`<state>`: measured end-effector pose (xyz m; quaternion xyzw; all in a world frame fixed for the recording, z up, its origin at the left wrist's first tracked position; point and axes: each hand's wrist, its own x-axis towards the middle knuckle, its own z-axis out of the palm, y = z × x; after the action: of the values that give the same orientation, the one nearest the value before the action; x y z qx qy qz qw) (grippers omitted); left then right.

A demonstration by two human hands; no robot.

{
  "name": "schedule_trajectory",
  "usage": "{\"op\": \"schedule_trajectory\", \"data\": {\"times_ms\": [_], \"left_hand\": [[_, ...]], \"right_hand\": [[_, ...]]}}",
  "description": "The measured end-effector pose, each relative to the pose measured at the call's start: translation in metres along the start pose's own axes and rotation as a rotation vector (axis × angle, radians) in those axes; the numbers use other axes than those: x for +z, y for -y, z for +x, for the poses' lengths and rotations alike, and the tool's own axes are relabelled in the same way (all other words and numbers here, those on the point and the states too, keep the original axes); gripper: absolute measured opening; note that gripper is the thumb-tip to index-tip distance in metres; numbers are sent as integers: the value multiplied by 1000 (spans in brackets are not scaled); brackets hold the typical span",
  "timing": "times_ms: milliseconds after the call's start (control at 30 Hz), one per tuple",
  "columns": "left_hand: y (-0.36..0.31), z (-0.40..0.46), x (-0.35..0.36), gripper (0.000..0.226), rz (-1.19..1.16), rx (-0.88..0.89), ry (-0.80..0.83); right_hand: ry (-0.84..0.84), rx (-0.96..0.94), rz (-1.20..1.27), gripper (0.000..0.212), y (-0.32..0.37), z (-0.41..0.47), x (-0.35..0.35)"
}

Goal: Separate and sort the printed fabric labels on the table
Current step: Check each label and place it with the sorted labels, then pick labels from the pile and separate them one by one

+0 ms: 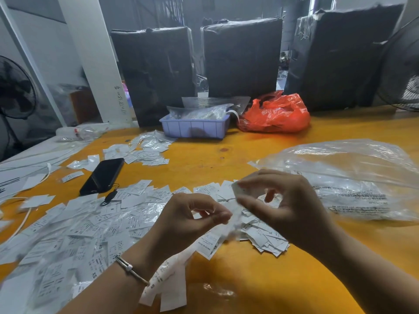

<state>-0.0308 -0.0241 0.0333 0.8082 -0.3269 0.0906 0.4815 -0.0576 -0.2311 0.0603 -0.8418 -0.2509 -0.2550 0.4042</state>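
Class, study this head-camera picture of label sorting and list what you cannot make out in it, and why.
- Head view: the label strip pinched between the left hand and right hand is motion-blurred, so its print is unreadable.
- The blue tray contents sit behind crumpled clear plastic.
- The red bag is opaque, so its contents are hidden.
- Most print in the label pile is too small or blurred to read.
- The fan is cut off by the right edge.

Labels (pixel 95 225) spread across the table (pixel 272 279) at left, a phone (pixel 103 175) just behind them. Further back sits a tray (pixel 195 128), a bag (pixel 275 115) to its right. Both hands (pixel 192 216) (pixel 285 200) hover over the labels, a strip (pixel 172 270) between them.
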Motion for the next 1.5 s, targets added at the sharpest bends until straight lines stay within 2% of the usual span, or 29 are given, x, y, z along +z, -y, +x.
{"op": "schedule_trajectory", "data": {"times_ms": [67,100,167,233,367,500,600,733,800,867,1067,1500], "left_hand": [[0,0,-1,21,0,20,0],[0,0,-1,19,-1,25,3],[0,0,-1,17,8,28,6],[-1,0,-2,15,43,36,-2],[-2,-1,-3,15,94,55,-35],[-2,-2,-2,14,104,39,-41],[-2,-2,-2,12,122,52,-58],[-4,-2,-3,13,139,78,-85],[-4,-2,-3,14,142,83,-83],[-4,-2,-3,15,149,91,-77],[-2,-2,-3,18,133,95,-84],[-4,-1,-3,14,116,55,-40]], "right_hand": [[160,32,-34,36,-2,0,4],[188,38,-14,29,-3,0,6],[172,35,33,10,-7,0,8],[174,49,34,4,-9,1,8],[209,61,29,3,-8,1,7],[228,91,78,13,-11,2,6],[179,89,119,14,-11,3,2],[-115,13,191,27,-9,3,-5],[-166,-51,191,37,-5,1,-7],[-170,-101,148,41,-2,-2,-7],[-94,-166,49,14,2,-2,-1],[54,-137,-55,14,-6,1,-2]]}}
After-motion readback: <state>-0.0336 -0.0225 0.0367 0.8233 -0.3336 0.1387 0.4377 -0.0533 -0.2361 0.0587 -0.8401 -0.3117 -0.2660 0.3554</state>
